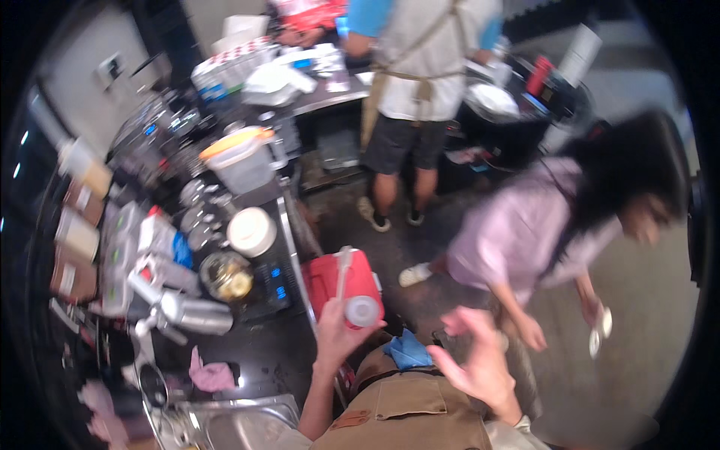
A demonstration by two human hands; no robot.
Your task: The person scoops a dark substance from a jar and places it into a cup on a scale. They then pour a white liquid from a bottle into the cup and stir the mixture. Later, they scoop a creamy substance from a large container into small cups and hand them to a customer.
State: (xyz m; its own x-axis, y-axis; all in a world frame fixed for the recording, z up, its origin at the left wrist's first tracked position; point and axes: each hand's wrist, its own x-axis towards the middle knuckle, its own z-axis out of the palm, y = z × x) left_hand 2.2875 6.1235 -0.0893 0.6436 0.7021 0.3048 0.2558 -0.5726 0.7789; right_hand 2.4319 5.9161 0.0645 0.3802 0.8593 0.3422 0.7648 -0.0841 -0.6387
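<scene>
My left hand (337,332), beside the counter edge, grips a small round whitish container (361,311). A long pale utensil (344,267), perhaps a spatula, stands up from the same hand. Directly beyond them is a red box (320,273), low beside the counter. My right hand (478,357) hangs in the air with nothing in it, thumb and fingers apart and curved. Between my hands, a blue cloth (408,350) lies at the waist of my brown apron (388,416).
On the dark counter (264,360) are a digital scale (275,287), a glass bowl (228,275), a white round container (251,232), a lidded tub (242,163) and a pink cloth (211,372). A metal sink (247,422) is nearby. One person (523,225) is close at right; another (422,73) stands farther off.
</scene>
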